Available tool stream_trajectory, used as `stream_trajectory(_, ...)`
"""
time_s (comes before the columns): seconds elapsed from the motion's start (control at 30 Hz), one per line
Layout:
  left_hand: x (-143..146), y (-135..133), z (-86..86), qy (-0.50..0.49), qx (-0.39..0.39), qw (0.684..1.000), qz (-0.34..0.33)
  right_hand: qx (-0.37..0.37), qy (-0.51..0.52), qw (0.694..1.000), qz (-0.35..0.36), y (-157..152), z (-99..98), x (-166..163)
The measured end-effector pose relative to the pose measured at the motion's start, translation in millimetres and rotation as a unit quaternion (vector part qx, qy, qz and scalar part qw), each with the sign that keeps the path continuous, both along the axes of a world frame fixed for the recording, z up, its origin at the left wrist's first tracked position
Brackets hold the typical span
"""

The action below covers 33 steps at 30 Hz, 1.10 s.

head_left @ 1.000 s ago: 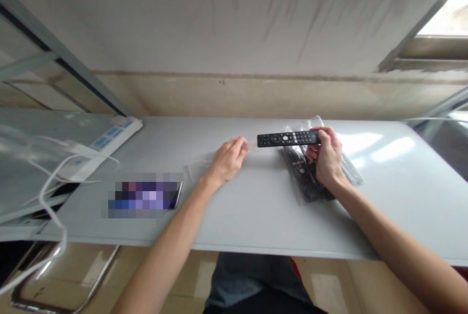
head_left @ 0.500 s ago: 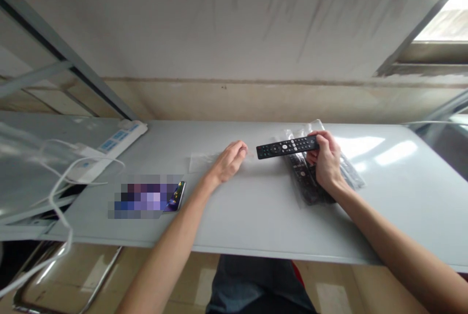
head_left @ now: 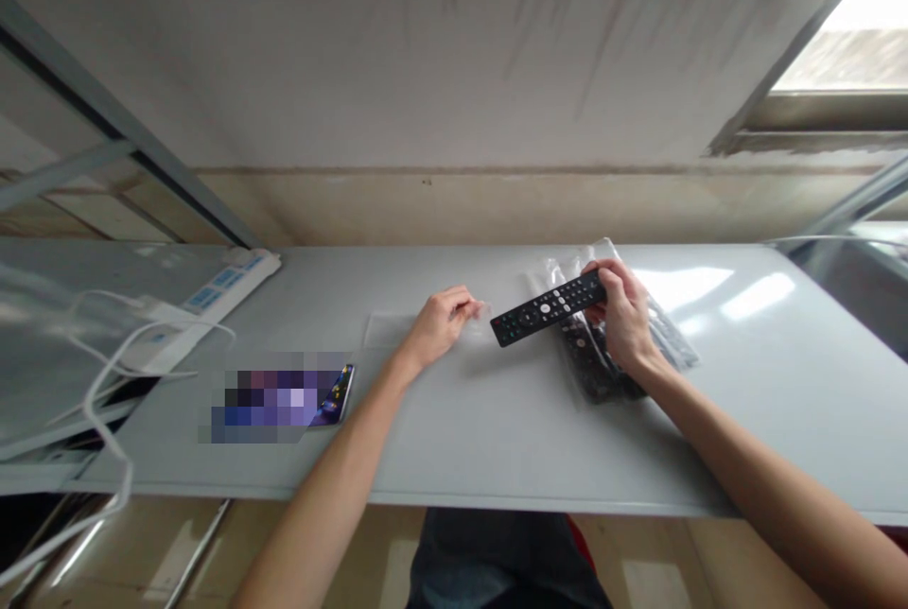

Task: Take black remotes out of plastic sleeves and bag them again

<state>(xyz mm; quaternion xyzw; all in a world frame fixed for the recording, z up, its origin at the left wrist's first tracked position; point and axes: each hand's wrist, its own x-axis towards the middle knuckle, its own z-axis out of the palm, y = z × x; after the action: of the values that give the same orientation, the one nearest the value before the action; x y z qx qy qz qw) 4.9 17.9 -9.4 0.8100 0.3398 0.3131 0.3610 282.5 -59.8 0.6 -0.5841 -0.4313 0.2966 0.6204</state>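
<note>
My right hand grips a black remote control by one end, buttons facing up, its other end pointing left and tilted toward me. Under that hand lie several more black remotes in clear plastic sleeves, partly hidden by the hand. My left hand pinches the edge of a clear plastic bag, which lies flat on the table and runs beneath the hand. A small gap separates the bag's edge from the held remote's left end.
At the left, a phone with a blurred screen lies on the grey table. Farther left are a white power strip and a looped white cable. A wall rises behind the table.
The remote's left end has swung down toward me and closer to the bag. My left fingers have tightened into a pinch at the bag's edge. The view has shifted slightly.
</note>
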Motion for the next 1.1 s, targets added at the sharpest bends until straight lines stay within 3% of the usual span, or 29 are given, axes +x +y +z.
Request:
stream_trajectory(0.27, 0.7, 0.0, -6.1, -0.024, -0.056, 0.998, 0.004, 0.021, -0.055, 0.998, -0.039, -6.2, 1.4, -8.2)
stream_trajectory(0.43, 2.1, -4.2, -0.6, -0.018, -0.088, 0.996, -0.030, 0.052, -0.044, 0.996, -0.059, -6.9, 0.7, -10.4)
stream_trajectory(0.57, 2.0, -5.6, 3.7, -0.028, -0.071, 0.997, -0.024, 0.073, -0.055, 0.993, -0.077, -5.4, 2.9, -8.6)
stream_trajectory(0.9, 0.9, -2.6, -0.4, -0.057, -0.163, 0.983, -0.065, 0.087, -0.116, 0.987, -0.070, -7.1, -2.1, -5.9)
stream_trajectory(1.1, 2.2, -2.3, -4.1, -0.064, -0.194, 0.978, -0.046, 0.076, -0.142, 0.985, -0.057, -10.3, -4.5, -10.5)
